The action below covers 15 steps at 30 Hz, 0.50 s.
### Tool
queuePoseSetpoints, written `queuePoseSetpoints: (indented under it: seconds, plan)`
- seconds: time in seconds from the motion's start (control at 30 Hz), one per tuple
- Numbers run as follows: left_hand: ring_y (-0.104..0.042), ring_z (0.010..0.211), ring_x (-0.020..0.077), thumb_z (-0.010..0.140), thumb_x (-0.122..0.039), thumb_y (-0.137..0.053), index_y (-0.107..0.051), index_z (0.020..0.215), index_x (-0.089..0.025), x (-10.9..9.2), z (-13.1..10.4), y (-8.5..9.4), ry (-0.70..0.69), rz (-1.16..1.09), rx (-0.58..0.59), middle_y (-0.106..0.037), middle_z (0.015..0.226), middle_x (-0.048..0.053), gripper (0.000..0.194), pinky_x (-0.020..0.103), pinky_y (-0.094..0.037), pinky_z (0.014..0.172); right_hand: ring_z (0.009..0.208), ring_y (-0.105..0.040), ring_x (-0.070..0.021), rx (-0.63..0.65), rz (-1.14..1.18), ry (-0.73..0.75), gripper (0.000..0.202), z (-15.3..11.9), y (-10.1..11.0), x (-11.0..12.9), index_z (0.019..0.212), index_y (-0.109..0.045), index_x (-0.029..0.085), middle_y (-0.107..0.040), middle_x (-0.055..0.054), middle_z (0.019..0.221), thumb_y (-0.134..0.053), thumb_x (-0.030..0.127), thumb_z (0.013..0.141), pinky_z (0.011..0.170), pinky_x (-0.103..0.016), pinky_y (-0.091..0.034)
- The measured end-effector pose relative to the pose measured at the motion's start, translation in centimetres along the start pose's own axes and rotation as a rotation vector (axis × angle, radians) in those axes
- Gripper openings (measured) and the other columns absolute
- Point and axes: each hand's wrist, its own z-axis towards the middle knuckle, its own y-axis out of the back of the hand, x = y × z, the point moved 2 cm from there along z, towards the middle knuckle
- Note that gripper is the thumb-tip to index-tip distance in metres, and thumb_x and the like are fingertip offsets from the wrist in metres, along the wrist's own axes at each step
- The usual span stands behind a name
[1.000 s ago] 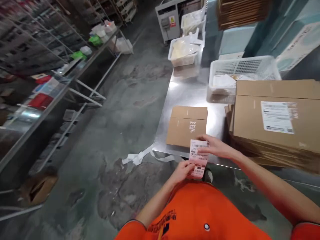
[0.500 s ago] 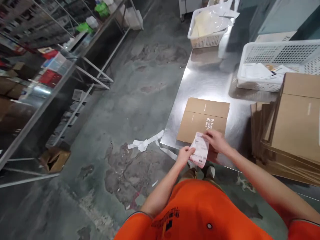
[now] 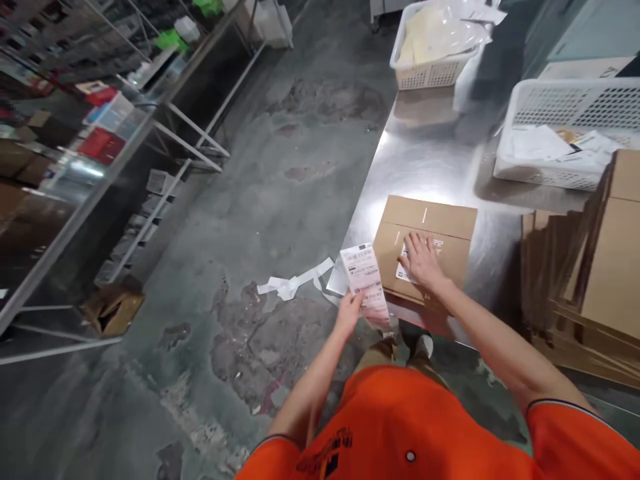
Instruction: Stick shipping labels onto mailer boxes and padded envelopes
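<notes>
My left hand (image 3: 349, 315) pinches a printed label sheet (image 3: 364, 273) by its lower part, just off the near left corner of the flattened cardboard box (image 3: 453, 227). The box lies on the metal table (image 3: 425, 153), with white print on its top face. My right hand (image 3: 425, 263) rests on it, fingers stretched out over a small white label (image 3: 403, 273). Part of that label is hidden beneath the fingers.
To the right stands a stack of flattened cardboard boxes (image 3: 613, 260). Two white plastic baskets, one holding papers (image 3: 505, 167) and one holding plastic bags (image 3: 425, 75), sit farther back. White paper strips (image 3: 295, 283) lie on the floor by the table corner.
Both hands held the label sheet before. Now my right hand has moved onto the cardboard, where a white label shows under it. My left hand has shifted left with the sheet.
</notes>
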Motion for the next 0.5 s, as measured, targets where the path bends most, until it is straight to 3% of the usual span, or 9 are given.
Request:
queuePoseSetpoints:
  seconds: [0.07, 0.13, 0.17, 0.2, 0.27, 0.33, 0.37, 0.43, 0.5]
  plan:
    - [-0.061, 0.121, 0.0271, 0.079, -0.042, -0.07, -0.076, 0.1, -0.016, -1.6, 1.6, -1.3, -0.117, 0.087, 0.068, -0.07, 0.124, 0.011, 0.034, 0.04, -0.043, 0.108, 0.147, -0.027, -0.0354, 0.05, 0.027, 0.182, 0.061, -2.1, -0.8, 1.1, 0.146, -0.043, 0.007, -0.039, -0.02, 0.155, -0.04, 0.043, 0.097, 0.119, -0.058, -0.016]
    - [-0.05, 0.136, 0.0267, 0.082, -0.037, -0.067, -0.077, 0.101, -0.018, -2.1, 1.9, -2.2, -0.203, 0.151, 0.154, -0.058, 0.143, 0.009, 0.029, 0.038, -0.036, 0.115, 0.147, -0.028, -0.0319, 0.114, 0.072, 0.371, 0.059, -5.0, -1.0, 0.9, 0.147, -0.045, 0.015, -0.042, -0.014, 0.155, -0.039, 0.047, 0.098, 0.12, -0.055, -0.016]
    - [-0.044, 0.141, 0.0267, 0.083, -0.036, -0.066, -0.077, 0.101, -0.018, -2.0, 1.6, -2.5, -0.228, 0.173, 0.182, -0.05, 0.151, 0.008, 0.028, 0.037, -0.032, 0.118, 0.146, -0.03, -0.0313, 0.105, 0.086, 0.369, 0.056, -6.5, -0.8, 0.1, 0.144, -0.048, 0.018, -0.044, -0.012, 0.154, -0.039, 0.048, 0.098, 0.12, -0.054, -0.019]
    - [-0.039, 0.145, 0.0268, 0.084, -0.036, -0.066, -0.077, 0.1, -0.018, -1.8, 1.2, -2.6, -0.242, 0.191, 0.2, -0.044, 0.155, 0.007, 0.027, 0.036, -0.03, 0.119, 0.145, -0.032, -0.0323, 0.052, 0.088, 0.271, 0.054, -7.8, -0.4, -1.1, 0.142, -0.05, 0.018, -0.046, -0.013, 0.152, -0.039, 0.048, 0.098, 0.118, -0.055, -0.022]
    - [-0.036, 0.147, 0.0273, 0.084, -0.038, -0.066, -0.077, 0.098, -0.018, -1.0, 0.0, -2.6, -0.247, 0.209, 0.221, -0.041, 0.157, 0.008, 0.027, 0.037, -0.028, 0.12, 0.136, -0.041, -0.0373, -0.114, 0.08, -0.143, 0.055, -9.8, 0.7, -4.1, 0.137, -0.054, 0.013, -0.052, -0.021, 0.144, -0.04, 0.047, 0.096, 0.111, -0.057, -0.033]
    - [-0.043, 0.141, 0.0291, 0.082, -0.042, -0.068, -0.077, 0.095, -0.017, -0.2, -1.1, -2.4, -0.207, 0.179, 0.213, -0.05, 0.15, 0.012, 0.03, 0.039, -0.033, 0.118, 0.119, -0.054, -0.0394, -0.165, 0.141, -0.536, 0.054, -11.1, 1.7, -6.1, 0.126, -0.06, 0.008, -0.061, -0.026, 0.125, -0.04, 0.046, 0.094, 0.098, -0.055, -0.044]
    - [-0.051, 0.135, 0.0306, 0.079, -0.046, -0.07, -0.077, 0.094, -0.016, 0.2, -1.6, -2.3, -0.154, 0.139, 0.186, -0.058, 0.142, 0.014, 0.034, 0.041, -0.038, 0.114, 0.109, -0.058, -0.0384, -0.139, 0.204, -0.646, 0.052, -11.4, 2.2, -6.3, 0.119, -0.063, 0.008, -0.064, -0.026, 0.114, -0.04, 0.046, 0.093, 0.092, -0.053, -0.047]
    - [-0.064, 0.116, 0.0323, 0.072, -0.056, -0.074, -0.075, 0.093, -0.014, 0.8, -2.6, -2.0, -0.01, 0.015, 0.09, -0.07, 0.121, 0.016, 0.047, 0.045, -0.049, 0.102, 0.095, -0.061, -0.0342, -0.112, 0.372, -0.704, 0.048, -11.8, 4.0, -5.2, 0.107, -0.067, 0.011, -0.067, -0.022, 0.099, -0.041, 0.048, 0.091, 0.085, -0.048, -0.05]
    - [-0.07, 0.1, 0.0316, 0.062, -0.064, -0.078, -0.072, 0.093, -0.012, 1.0, -3.6, -1.9, 0.101, -0.119, 0.015, -0.075, 0.105, 0.015, 0.06, 0.046, -0.054, 0.092, 0.092, -0.062, -0.03, -0.218, 0.521, -0.655, 0.046, -12.7, 7.2, -3.6, 0.107, -0.066, 0.014, -0.067, -0.017, 0.1, -0.044, 0.051, 0.09, 0.084, -0.044, -0.051]
